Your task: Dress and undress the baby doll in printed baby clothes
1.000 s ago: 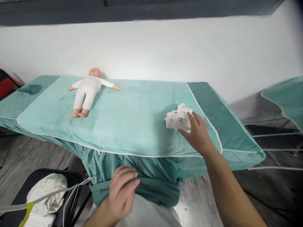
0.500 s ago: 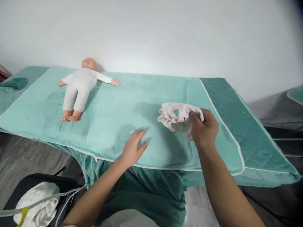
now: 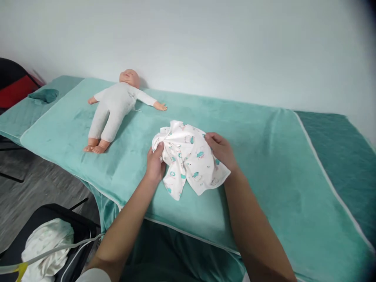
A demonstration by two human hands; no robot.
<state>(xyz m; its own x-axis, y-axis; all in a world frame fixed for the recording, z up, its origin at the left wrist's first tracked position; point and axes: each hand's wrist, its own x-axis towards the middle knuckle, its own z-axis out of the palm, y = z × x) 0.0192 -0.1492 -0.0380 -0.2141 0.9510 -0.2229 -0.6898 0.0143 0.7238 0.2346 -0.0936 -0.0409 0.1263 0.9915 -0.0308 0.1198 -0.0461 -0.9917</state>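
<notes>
A white cloth (image 3: 192, 156) with small teal and pink prints spreads between my two hands above the green bed. My left hand (image 3: 155, 162) pinches its bunched left side, thumb on top. On the other side, my right hand (image 3: 221, 150) grips the upper right edge, its fingertips partly hidden by the fabric. Two corners of the cloth hang toward me. Beyond my left hand, a baby doll (image 3: 114, 105) in a white bodysuit lies face up with its arms spread and its feet toward me.
A teal plush cover (image 3: 264, 188) with white piping lies over the bed, against a white wall. At lower left a black chair (image 3: 58, 211) bears a crumpled pale cloth (image 3: 48, 243), with a tube (image 3: 67, 246) running across it. A red and black chair (image 3: 17, 90) stands at far left.
The cloth, crumpled in my right hand before, has come left and opened out. My left hand, empty before, now grips its left side. The view has shifted to the right.
</notes>
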